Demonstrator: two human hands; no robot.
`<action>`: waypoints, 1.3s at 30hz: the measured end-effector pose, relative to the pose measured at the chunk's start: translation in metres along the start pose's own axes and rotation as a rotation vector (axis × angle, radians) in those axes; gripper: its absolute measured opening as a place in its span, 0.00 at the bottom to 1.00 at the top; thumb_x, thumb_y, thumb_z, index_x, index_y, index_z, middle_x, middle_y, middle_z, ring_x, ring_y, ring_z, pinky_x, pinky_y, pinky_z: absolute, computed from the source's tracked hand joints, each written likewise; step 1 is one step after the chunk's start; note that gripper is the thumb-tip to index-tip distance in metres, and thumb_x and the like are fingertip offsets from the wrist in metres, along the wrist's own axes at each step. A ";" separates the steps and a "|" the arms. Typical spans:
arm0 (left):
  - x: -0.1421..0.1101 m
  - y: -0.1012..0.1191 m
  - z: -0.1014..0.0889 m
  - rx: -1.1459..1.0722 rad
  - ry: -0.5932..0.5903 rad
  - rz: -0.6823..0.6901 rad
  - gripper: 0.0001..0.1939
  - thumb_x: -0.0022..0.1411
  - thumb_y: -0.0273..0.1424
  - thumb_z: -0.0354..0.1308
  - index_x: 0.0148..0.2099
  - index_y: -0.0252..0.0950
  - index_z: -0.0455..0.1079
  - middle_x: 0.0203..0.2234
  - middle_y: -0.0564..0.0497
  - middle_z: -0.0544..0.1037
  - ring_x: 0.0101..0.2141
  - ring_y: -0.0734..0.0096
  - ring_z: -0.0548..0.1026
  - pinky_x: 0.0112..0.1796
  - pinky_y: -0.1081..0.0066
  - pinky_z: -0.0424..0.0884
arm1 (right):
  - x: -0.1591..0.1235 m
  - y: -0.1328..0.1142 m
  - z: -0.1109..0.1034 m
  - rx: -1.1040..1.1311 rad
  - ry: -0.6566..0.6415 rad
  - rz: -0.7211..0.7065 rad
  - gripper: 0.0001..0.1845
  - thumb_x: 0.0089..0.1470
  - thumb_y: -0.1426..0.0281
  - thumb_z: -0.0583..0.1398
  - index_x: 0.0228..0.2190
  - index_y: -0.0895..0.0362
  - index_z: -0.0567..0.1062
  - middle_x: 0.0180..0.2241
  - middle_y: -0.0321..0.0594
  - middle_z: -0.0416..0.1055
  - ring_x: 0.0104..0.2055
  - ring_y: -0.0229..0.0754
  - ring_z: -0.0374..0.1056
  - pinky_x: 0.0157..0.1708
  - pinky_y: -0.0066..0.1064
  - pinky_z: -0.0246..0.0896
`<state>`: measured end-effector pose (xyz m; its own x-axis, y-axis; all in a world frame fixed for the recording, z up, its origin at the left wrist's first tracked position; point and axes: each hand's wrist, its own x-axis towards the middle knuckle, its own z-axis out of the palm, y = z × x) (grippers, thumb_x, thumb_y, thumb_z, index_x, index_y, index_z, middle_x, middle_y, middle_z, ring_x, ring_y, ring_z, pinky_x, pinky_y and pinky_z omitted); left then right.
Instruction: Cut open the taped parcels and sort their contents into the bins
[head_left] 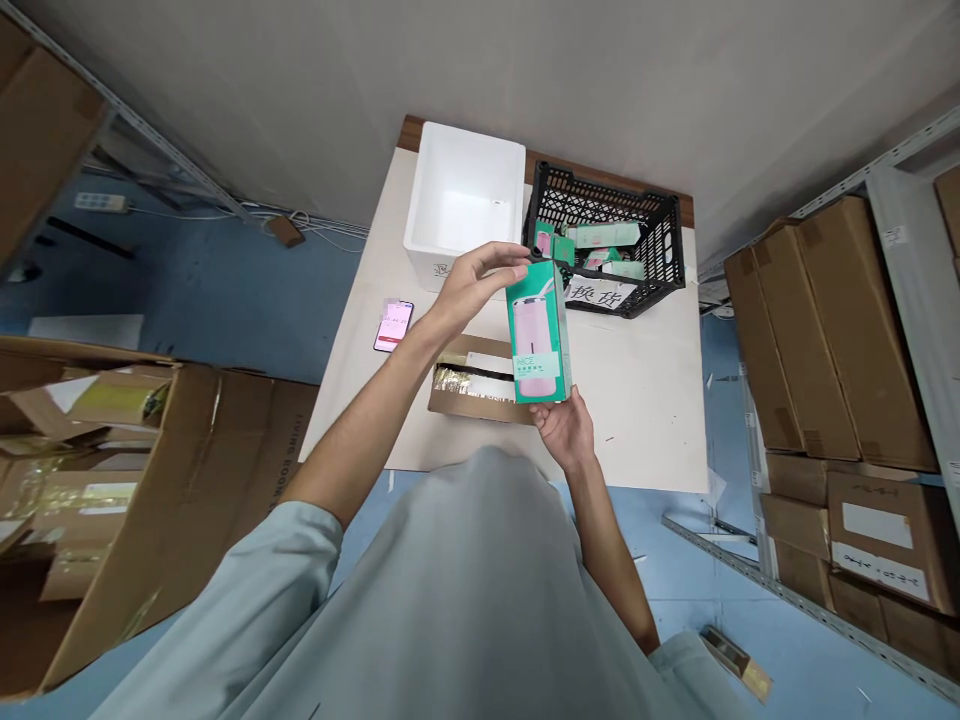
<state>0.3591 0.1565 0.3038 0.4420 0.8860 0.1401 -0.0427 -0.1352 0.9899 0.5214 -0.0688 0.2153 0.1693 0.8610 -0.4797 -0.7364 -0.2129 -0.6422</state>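
Observation:
A tall green product box [538,333] with a pink item printed on its front stands upright in the air over the table [645,400]. My left hand [480,282] pinches its top end, fingers closed on it. My right hand [564,425] cups the bottom end from below. Under the box, on the table, lies a flat brown cardboard piece [474,390] with shiny gold tape.
A white foam box [465,200] and a black plastic crate [609,240] holding several green boxes stand at the table's far end. A phone [394,325] lies at the left edge. An open carton [112,480] is on the floor left; shelves of cartons [840,380] stand right.

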 end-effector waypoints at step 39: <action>0.025 -0.074 0.032 0.012 0.037 -0.138 0.19 0.65 0.36 0.68 0.57 0.40 0.78 0.53 0.46 0.86 0.47 0.60 0.84 0.55 0.55 0.83 | 0.028 -0.003 -0.020 -1.237 0.291 -0.843 0.25 0.72 0.55 0.67 0.65 0.51 0.78 0.60 0.55 0.73 0.51 0.51 0.81 0.50 0.45 0.85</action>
<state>0.4015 0.1742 0.2333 0.4100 0.9121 0.0033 0.0270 -0.0157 0.9995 0.5415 -0.0532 0.1912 0.4740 0.8386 0.2685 0.6063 -0.0896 -0.7902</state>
